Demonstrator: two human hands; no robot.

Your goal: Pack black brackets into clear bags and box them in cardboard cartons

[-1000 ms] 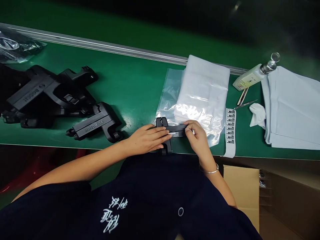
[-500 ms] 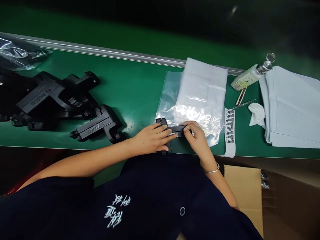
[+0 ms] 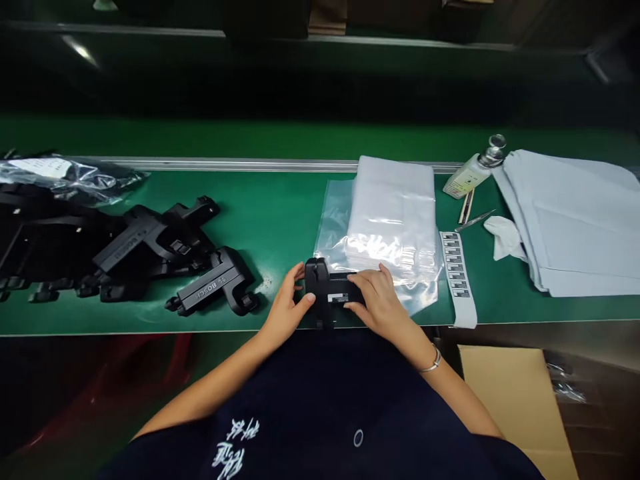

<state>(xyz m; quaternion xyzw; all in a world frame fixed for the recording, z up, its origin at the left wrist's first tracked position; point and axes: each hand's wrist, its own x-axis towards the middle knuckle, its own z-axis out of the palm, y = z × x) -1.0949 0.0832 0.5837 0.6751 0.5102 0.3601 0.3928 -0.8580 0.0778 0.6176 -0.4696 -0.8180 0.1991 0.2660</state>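
Observation:
A black plastic part (image 3: 327, 290) with a small white label lies at the near edge of the green table (image 3: 270, 220). My left hand (image 3: 285, 310) grips its left end, thumb and fingers curled round it. My right hand (image 3: 379, 303) rests on its right end, fingers closed over it. Just beyond the part lies a stack of clear plastic bags (image 3: 390, 213). A strip of barcode labels (image 3: 456, 273) lies right of my right hand.
Several black Bosch-marked parts (image 3: 150, 257) are piled at the left, with a bagged one (image 3: 70, 175) behind. A bottle (image 3: 473, 172), tweezers (image 3: 475, 220), a white wipe (image 3: 504, 235) and pale sheets (image 3: 575, 220) sit at the right. A cardboard box (image 3: 520, 400) stands below the table edge.
The camera tilted up, showing more of the far side. My left hand shifted from lying over the part to gripping its left end; my right hand now covers the right end.

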